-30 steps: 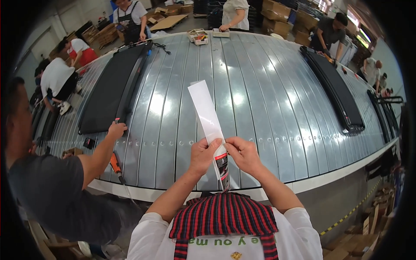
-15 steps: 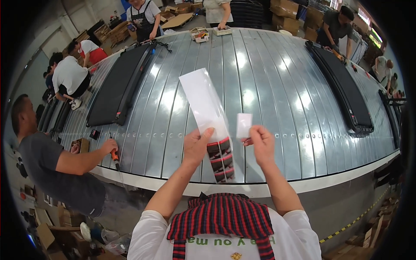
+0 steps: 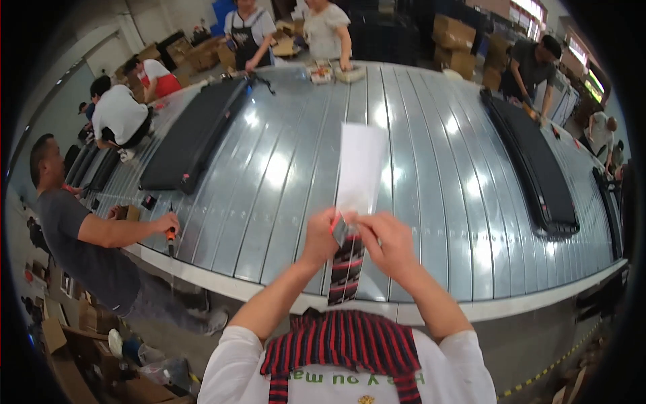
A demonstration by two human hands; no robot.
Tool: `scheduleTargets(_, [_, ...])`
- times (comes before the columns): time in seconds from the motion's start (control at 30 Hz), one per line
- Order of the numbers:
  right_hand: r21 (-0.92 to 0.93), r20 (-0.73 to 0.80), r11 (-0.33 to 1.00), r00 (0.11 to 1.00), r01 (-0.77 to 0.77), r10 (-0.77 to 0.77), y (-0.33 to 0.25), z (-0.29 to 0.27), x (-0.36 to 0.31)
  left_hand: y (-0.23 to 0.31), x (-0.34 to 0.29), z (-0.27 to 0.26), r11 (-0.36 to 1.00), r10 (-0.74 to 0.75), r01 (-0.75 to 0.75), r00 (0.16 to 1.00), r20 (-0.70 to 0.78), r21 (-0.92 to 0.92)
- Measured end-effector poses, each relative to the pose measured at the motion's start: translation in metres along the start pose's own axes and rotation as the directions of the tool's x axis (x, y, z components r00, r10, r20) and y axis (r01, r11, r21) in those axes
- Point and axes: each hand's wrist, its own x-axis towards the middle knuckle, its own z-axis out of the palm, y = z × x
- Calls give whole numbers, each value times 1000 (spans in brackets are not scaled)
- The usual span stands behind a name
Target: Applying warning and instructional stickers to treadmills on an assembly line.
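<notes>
In front of my chest, over the near edge of the metal table, my left hand (image 3: 321, 237) grips a long strip of stickers (image 3: 360, 161). The strip's upper part shows plain white; its lower part carries black labels with red bands. A small dark piece with a red edge (image 3: 340, 231) stands up beside my left thumb, partly covered by fingers. My right hand (image 3: 385, 242) is closed against the strip, thumb and fingertips pinched together close to that piece. What exactly the fingertips hold is hidden.
The ribbed metal table (image 3: 431, 202) stretches away from me. Long black panels lie on it at left (image 3: 192, 145) and right (image 3: 535, 168). A co-worker (image 3: 87, 229) on my left holds an orange power screwdriver (image 3: 171, 232). Several other people work around the table; cartons (image 3: 452, 44) stand behind.
My right hand has moved left onto the strip; the small white card it held apart is no longer visible as such. The strip has swung more upright, and the view has shifted slightly.
</notes>
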Motion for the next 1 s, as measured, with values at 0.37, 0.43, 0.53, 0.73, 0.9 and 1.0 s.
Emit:
scheduleTargets(0.37, [241, 118, 962, 987, -130, 104, 9, 4, 5, -3, 3, -1, 985, 89, -72, 991, 104, -158])
scheduleTargets(0.43, [294, 17, 937, 982, -187, 190, 21, 4, 0, -2, 8, -10, 980, -48, 62, 996, 76, -189])
scheduleTargets(0.53, [454, -84, 812, 890, -367, 448, 64, -9, 0, 4, 7, -34, 1000, 1, -2, 1000, 20, 30])
scheduleTargets(0.73, [696, 2, 600, 836, -395, 548, 98, -19, 16, 26, -11, -43, 989, 7, 16, 988, 155, -145])
scheduleTargets(0.9, [861, 289, 238, 817, -450, 499, 89, -4, 10, 25, -23, -44, 959, -162, 205, 963, 217, -196])
scheduleTargets(1.0, [834, 292, 301, 833, -462, 471, 67, -6, 24, 9, -29, -50, 950, -187, 216, 972, 145, -225])
